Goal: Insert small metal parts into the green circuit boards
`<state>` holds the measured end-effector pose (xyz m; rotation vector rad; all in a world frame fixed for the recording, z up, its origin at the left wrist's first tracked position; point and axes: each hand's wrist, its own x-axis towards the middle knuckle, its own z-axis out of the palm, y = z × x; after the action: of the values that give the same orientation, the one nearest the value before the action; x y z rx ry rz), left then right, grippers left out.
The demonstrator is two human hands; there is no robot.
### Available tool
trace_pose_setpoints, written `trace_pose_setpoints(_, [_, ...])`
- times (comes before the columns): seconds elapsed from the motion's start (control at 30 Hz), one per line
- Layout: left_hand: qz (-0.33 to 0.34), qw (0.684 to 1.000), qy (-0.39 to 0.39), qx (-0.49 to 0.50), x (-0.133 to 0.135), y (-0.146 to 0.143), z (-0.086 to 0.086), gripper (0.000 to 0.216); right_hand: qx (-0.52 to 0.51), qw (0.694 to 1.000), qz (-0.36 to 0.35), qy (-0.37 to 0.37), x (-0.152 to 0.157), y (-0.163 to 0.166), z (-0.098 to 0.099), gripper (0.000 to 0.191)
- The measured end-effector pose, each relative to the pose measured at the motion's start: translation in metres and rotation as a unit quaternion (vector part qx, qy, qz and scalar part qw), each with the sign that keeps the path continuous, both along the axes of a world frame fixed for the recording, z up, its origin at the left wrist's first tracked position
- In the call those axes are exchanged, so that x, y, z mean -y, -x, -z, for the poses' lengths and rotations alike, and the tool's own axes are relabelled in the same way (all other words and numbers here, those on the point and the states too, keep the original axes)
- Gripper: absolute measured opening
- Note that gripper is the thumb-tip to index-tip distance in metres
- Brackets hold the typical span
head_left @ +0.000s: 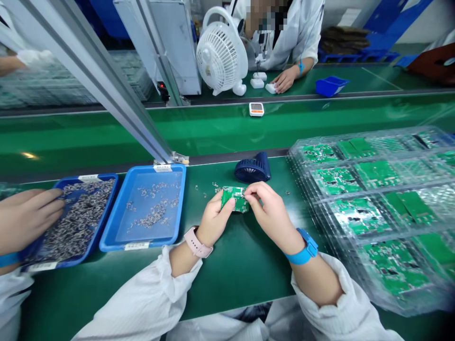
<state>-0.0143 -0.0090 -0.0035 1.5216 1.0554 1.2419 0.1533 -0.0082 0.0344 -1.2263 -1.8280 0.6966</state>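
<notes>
A small green circuit board (234,193) is raised over the green tabletop, gripped at its left edge by my left hand (217,213), thumb on top. At the board's right edge, my right hand (266,203) has thumb and forefinger pinched together; whatever sits between those fingertips is too small to make out. Several tiny metal parts (216,185) lie loose on the table just beyond the board. To the left, a light blue tray (142,241) holds a thin scatter of similar small metal pieces (153,215).
Left of that, a co-worker's hand (31,218) reaches into a darker blue tray (94,246) full of small metal parts. A dark blue fan (253,168) lies behind the board. Stacked clear trays (355,194) with circuit boards fill the right. A metal post (117,90) slants across the left.
</notes>
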Motion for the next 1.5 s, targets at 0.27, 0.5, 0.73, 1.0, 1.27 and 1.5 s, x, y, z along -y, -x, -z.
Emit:
trace_pose_setpoints(0.27, [-0.174, 0.983, -0.049, -0.025, -0.001, -0.015, -0.005, 0.032, 0.08, 0.992, 0.037, -0.095, 0.001, -0.005, -0.006, 0.008])
trace_pose_setpoints(0.5, [-0.206, 0.974, -0.076, -0.055, -0.003, -0.018, -0.003, 0.035, 0.182, 0.973, -0.033, -0.142, 0.001, -0.001, -0.003, 0.013])
trace_pose_setpoints(0.73, [-0.211, 0.974, -0.058, -0.064, -0.004, -0.018, -0.004, 0.034, 0.222, 0.962, -0.036, -0.154, 0.0, 0.001, 0.004, 0.017])
trace_pose_setpoints(1.0, [-0.218, 0.972, -0.038, -0.075, -0.004, -0.018, -0.004, 0.038, 0.218, 0.962, -0.032, -0.159, 0.0, 0.004, 0.005, 0.017])
trace_pose_setpoints(1.27, [-0.225, 0.971, -0.028, -0.074, -0.006, -0.018, -0.002, 0.035, 0.18, 0.97, -0.045, -0.157, -0.001, 0.009, 0.013, 0.02])
trace_pose_setpoints(1.5, [-0.233, 0.968, -0.027, -0.088, -0.006, -0.018, 0.0, 0.034, 0.185, 0.97, -0.038, -0.154, -0.001, 0.012, 0.015, 0.019])
